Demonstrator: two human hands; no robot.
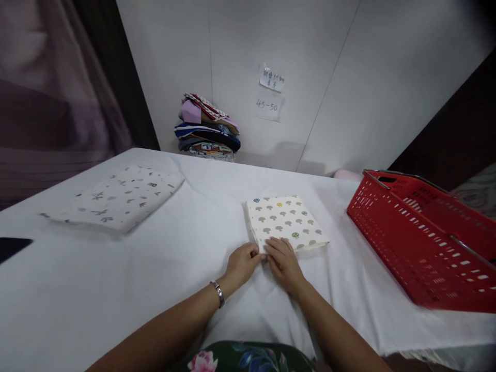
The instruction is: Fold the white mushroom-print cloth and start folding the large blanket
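Note:
A folded cream cloth (284,217) printed with grey mushrooms and a few coloured ones lies flat on the white-covered table. At its near left corner, my left hand (243,264) is closed, with thumb and curled fingers pinching the cloth's edge. A metal bracelet circles that wrist. My right hand (284,263) rests on the near edge of the same cloth, its fingers stretched out flat on top. Farther left lies a second folded white cloth (124,199) with grey leaf-like prints, apart from both hands.
A red plastic basket (411,243) with metal handles stands at the right of the table (186,320). Behind the table's far edge rises a stack of folded fabrics (209,126) against the wall. A dark flat object (13,248) lies at the left edge.

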